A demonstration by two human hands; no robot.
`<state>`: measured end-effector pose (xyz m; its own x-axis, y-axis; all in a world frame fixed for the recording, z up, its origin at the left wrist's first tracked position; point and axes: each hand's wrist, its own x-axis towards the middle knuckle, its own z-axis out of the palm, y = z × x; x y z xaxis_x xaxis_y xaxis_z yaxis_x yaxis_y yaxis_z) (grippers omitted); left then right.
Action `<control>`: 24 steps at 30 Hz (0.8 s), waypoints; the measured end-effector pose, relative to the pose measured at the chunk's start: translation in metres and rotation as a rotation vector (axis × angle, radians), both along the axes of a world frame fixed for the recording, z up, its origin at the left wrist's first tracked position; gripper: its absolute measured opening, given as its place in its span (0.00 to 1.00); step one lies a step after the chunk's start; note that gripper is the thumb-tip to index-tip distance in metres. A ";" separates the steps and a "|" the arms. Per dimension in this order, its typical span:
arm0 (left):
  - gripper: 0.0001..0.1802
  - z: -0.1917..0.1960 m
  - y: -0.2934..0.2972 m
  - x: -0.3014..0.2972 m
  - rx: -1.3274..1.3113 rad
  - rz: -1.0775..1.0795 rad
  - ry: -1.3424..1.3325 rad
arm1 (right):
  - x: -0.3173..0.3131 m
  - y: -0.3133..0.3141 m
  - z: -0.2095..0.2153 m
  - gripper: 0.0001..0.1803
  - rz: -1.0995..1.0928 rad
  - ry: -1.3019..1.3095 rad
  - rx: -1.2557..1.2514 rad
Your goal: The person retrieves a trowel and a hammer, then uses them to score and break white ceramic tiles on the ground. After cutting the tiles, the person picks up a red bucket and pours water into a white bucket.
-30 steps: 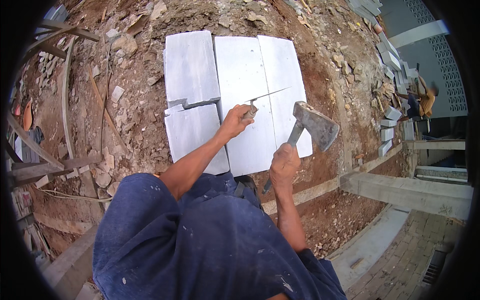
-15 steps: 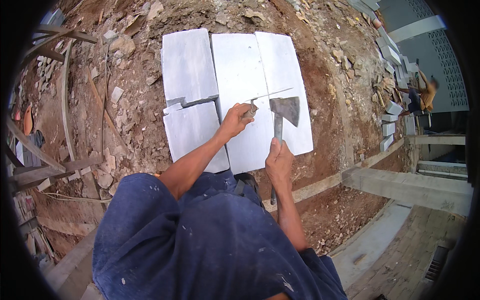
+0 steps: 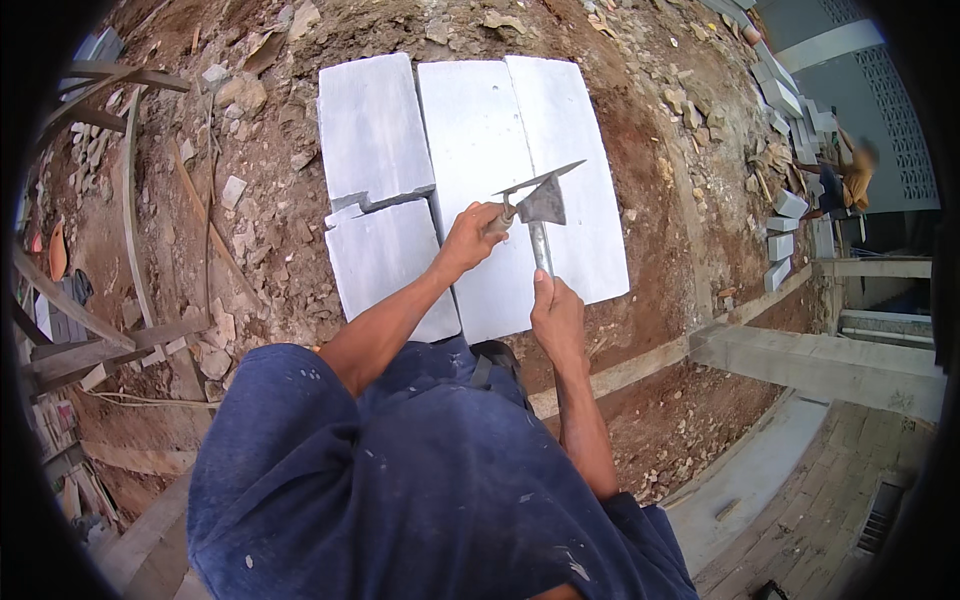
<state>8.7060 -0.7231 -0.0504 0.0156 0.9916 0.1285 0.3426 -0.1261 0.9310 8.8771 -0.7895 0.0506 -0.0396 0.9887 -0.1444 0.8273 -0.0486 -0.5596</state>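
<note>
My left hand (image 3: 472, 238) is closed around the handle of a trowel (image 3: 560, 172), its thin blade seen nearly edge-on and pointing right. My right hand (image 3: 558, 312) grips a hatchet (image 3: 543, 205) by its grey handle. The hatchet's dark head is up against the trowel near the base of the blade; whether they touch, I cannot tell. Both tools are over pale blocks: a middle block (image 3: 465, 120), a right block (image 3: 570, 120) and a left block (image 3: 368, 125). Below the left one is a shorter block (image 3: 390, 270), with a jagged gap between the two.
Rubble and brown soil surround the blocks. Wooden poles (image 3: 130, 200) stand at left. A concrete beam (image 3: 820, 365) crosses at right. Beyond it, another person (image 3: 850, 180) is by a row of pale blocks (image 3: 785, 95) along a wall.
The hatchet has moved left, its head now close against the trowel with its edge turned downward. The trowel's blade has tilted, its tip rising slightly. Both hands keep their grips.
</note>
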 end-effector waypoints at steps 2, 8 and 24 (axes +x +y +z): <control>0.25 -0.009 -0.005 -0.001 0.014 -0.007 -0.029 | 0.001 0.009 0.001 0.28 -0.024 0.098 -0.049; 0.25 -0.012 -0.001 -0.003 0.005 0.006 -0.005 | 0.014 -0.019 0.018 0.27 -0.194 0.582 0.112; 0.24 -0.015 -0.003 -0.001 0.059 0.017 -0.040 | -0.007 -0.022 0.047 0.26 -0.154 0.838 0.355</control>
